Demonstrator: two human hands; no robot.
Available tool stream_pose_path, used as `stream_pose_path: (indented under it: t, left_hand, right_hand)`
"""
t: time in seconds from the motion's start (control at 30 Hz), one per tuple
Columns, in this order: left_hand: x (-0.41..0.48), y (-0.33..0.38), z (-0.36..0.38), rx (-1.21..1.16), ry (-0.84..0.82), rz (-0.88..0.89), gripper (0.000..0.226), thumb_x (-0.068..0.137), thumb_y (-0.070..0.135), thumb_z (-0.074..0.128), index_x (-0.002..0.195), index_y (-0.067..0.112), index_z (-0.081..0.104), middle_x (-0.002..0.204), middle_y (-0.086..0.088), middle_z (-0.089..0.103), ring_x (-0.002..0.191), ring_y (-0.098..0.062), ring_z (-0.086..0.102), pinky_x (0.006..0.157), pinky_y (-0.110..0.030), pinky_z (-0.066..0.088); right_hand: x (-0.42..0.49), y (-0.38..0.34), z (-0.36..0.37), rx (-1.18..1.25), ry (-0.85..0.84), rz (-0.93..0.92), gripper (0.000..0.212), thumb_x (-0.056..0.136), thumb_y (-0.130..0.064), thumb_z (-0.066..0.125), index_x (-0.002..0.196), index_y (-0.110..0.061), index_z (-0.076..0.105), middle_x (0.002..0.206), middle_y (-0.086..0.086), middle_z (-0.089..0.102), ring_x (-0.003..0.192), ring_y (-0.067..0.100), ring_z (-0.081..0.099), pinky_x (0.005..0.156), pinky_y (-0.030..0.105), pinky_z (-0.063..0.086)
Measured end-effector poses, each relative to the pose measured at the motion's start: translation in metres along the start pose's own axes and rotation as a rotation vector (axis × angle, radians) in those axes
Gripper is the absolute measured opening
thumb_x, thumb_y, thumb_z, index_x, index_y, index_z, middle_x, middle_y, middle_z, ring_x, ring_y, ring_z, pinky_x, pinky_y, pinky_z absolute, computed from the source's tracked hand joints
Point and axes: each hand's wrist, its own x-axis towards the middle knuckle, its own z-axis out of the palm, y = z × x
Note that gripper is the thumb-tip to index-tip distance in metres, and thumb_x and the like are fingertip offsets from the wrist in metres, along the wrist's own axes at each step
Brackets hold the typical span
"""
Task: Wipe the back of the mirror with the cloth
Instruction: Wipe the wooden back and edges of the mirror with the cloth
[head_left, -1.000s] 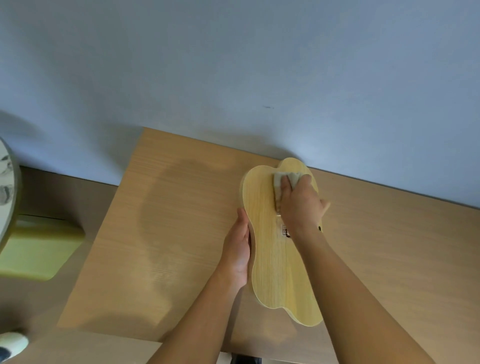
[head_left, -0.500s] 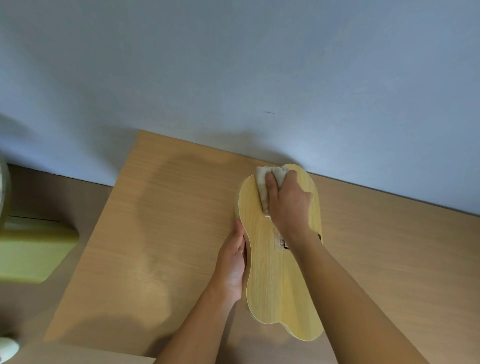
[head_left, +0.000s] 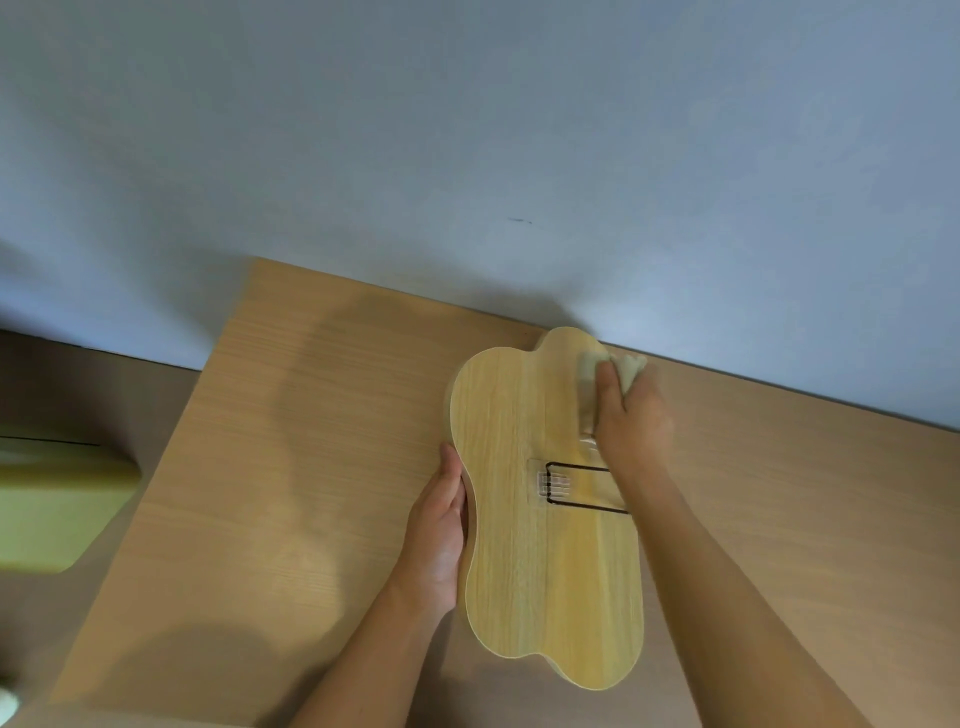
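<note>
The mirror (head_left: 524, 561) lies face down on the wooden table (head_left: 291, 467), showing its wavy light-wood back with a black wire stand (head_left: 576, 491) folded flat near the middle. My left hand (head_left: 439, 530) grips the mirror's left edge at its narrow waist. My right hand (head_left: 631, 421) presses a pale folded cloth (head_left: 589, 384) onto the upper right lobe of the back, near the wall. The cloth is partly hidden under my fingers and sticks out past the mirror's far edge.
A blue-grey wall (head_left: 467, 156) rises right behind the table. A yellow-green object (head_left: 52, 509) sits off the table's left side, lower down. The table's left edge runs diagonally toward me.
My right hand and the cloth have slid from the upper middle of the back to its upper right lobe, uncovering the wire stand. My left hand keeps its hold on the left edge.
</note>
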Motion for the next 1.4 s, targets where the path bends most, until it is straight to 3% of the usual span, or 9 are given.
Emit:
stream_pose_path:
  t: [0.07,0.17,0.73,0.8,0.9,1.0,1.17,1.27,1.4]
  left_hand:
    - [-0.001,0.001,0.002,0.009,0.002,0.004,0.05,0.081,0.071,0.058,0.114,0.041,0.083,0.125,0.01,0.082,0.118,-0.016,0.076,0.097,-0.041,0.057]
    - [-0.004,0.003,0.005,0.018,0.011,-0.012,0.06,0.081,0.07,0.059,0.126,0.035,0.077,0.129,0.006,0.081,0.123,-0.02,0.074,0.102,-0.045,0.056]
    - [-0.009,0.008,0.007,0.059,0.02,-0.021,0.067,0.068,0.075,0.066,0.122,0.037,0.075,0.124,0.011,0.082,0.116,-0.015,0.076,0.097,-0.04,0.055]
    - [-0.008,0.008,0.006,0.063,0.036,-0.021,0.067,0.069,0.075,0.065,0.123,0.037,0.075,0.124,0.011,0.082,0.122,-0.017,0.072,0.104,-0.043,0.053]
    - [-0.008,0.007,0.007,0.048,0.043,-0.014,0.056,0.074,0.071,0.064,0.115,0.037,0.081,0.124,0.01,0.082,0.124,-0.018,0.072,0.101,-0.043,0.054]
    - [-0.01,0.009,0.01,0.031,0.052,-0.016,0.064,0.073,0.07,0.064,0.124,0.033,0.077,0.128,0.008,0.081,0.131,-0.021,0.068,0.111,-0.048,0.05]
    - [-0.011,0.009,0.009,0.013,0.037,-0.02,0.063,0.078,0.067,0.061,0.128,0.031,0.075,0.13,0.007,0.08,0.134,-0.021,0.065,0.109,-0.046,0.05]
    - [-0.01,0.009,0.008,0.014,0.041,-0.024,0.068,0.078,0.067,0.062,0.135,0.03,0.071,0.134,0.007,0.078,0.138,-0.021,0.062,0.119,-0.05,0.044]
    - [-0.01,0.01,0.009,0.015,0.018,-0.02,0.081,0.07,0.07,0.066,0.14,0.03,0.068,0.14,0.006,0.075,0.139,-0.022,0.061,0.123,-0.052,0.04]
  right_hand:
    - [-0.022,-0.024,0.007,0.056,-0.022,-0.114,0.043,0.099,-0.061,0.043,0.096,-0.019,0.047,0.071,-0.005,0.061,0.066,0.026,0.064,0.068,0.044,0.053]
    - [-0.044,-0.036,0.021,0.05,-0.115,-0.219,0.039,0.099,-0.061,0.042,0.091,-0.023,0.042,0.066,-0.012,0.058,0.06,0.014,0.061,0.076,0.048,0.053]
    - [0.034,0.068,-0.001,-0.25,0.106,0.181,0.044,0.106,-0.052,0.035,0.112,-0.01,0.046,0.086,0.013,0.071,0.088,0.037,0.069,0.096,0.048,0.033]
    - [0.036,0.031,0.002,-0.134,0.066,0.094,0.047,0.105,-0.053,0.039,0.115,-0.008,0.05,0.09,0.015,0.071,0.091,0.039,0.068,0.097,0.049,0.043]
    - [0.023,-0.029,0.021,0.073,-0.057,-0.14,0.042,0.098,-0.061,0.045,0.099,-0.02,0.048,0.08,0.001,0.068,0.072,0.022,0.067,0.066,0.034,0.048]
    - [0.014,-0.051,0.04,0.046,-0.115,-0.3,0.035,0.099,-0.061,0.042,0.091,-0.027,0.042,0.067,-0.016,0.058,0.064,-0.002,0.057,0.08,0.04,0.045]
    - [0.048,-0.003,0.039,-0.086,-0.061,-0.128,0.037,0.105,-0.054,0.042,0.095,-0.018,0.041,0.062,-0.008,0.053,0.072,0.036,0.066,0.087,0.051,0.05]
    - [0.07,0.036,0.03,-0.23,-0.029,0.096,0.043,0.105,-0.054,0.036,0.105,-0.013,0.047,0.076,0.007,0.065,0.086,0.037,0.067,0.098,0.049,0.04]
    - [0.081,0.066,0.01,-0.401,0.027,0.23,0.033,0.106,-0.049,0.035,0.098,-0.017,0.039,0.1,0.018,0.074,0.081,0.031,0.062,0.089,0.045,0.031]
